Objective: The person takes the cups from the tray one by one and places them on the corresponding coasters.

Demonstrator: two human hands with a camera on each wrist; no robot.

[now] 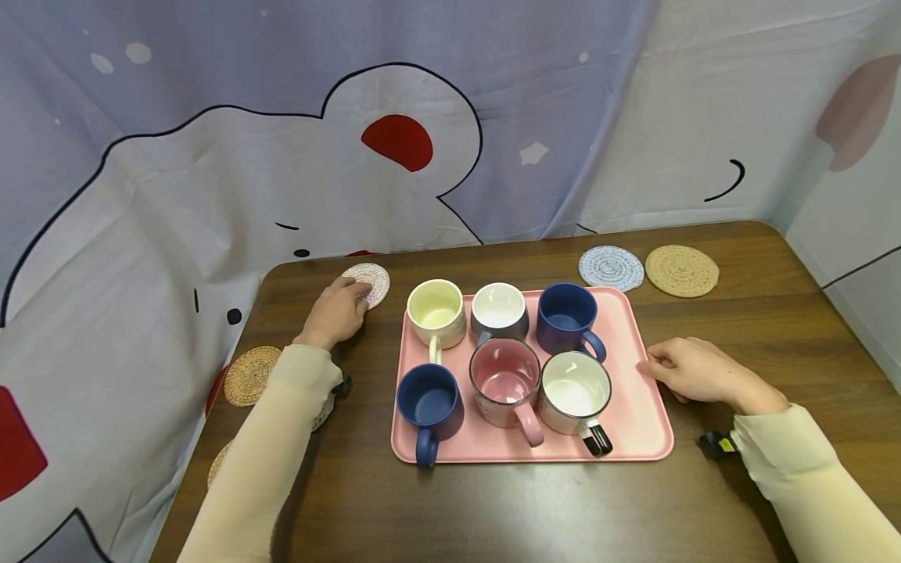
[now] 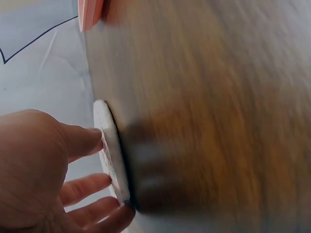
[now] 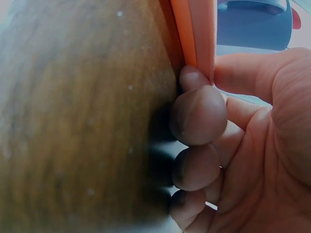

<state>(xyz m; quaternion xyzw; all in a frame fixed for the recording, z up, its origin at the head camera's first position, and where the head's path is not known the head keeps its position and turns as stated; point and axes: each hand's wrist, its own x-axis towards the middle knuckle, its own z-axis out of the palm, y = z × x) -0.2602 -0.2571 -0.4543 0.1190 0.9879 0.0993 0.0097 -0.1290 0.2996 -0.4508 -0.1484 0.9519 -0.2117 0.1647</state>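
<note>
My left hand [image 1: 336, 314] touches a round white woven coaster [image 1: 373, 283] at the table's back left. In the left wrist view its thumb and loosely spread fingers rest on the coaster's upper face and edge. My right hand [image 1: 693, 371] pinches the right rim of a pink tray [image 1: 637, 422], thumb above and fingertips beneath. On the tray stand a pale yellow mug [image 1: 431, 309], a dark-sided mug with white inside [image 1: 500, 309], two navy mugs [image 1: 566, 317], a pink mug [image 1: 501, 387] and a white mug with a black-and-white handle [image 1: 573, 395].
A light blue coaster [image 1: 611, 267] and a tan coaster [image 1: 681, 271] lie at the back right of the wooden table [image 1: 493, 516]. An orange-tan coaster [image 1: 249, 375] sits on the left, with others partly hidden by my left sleeve. A printed curtain [image 1: 232, 180] hangs behind.
</note>
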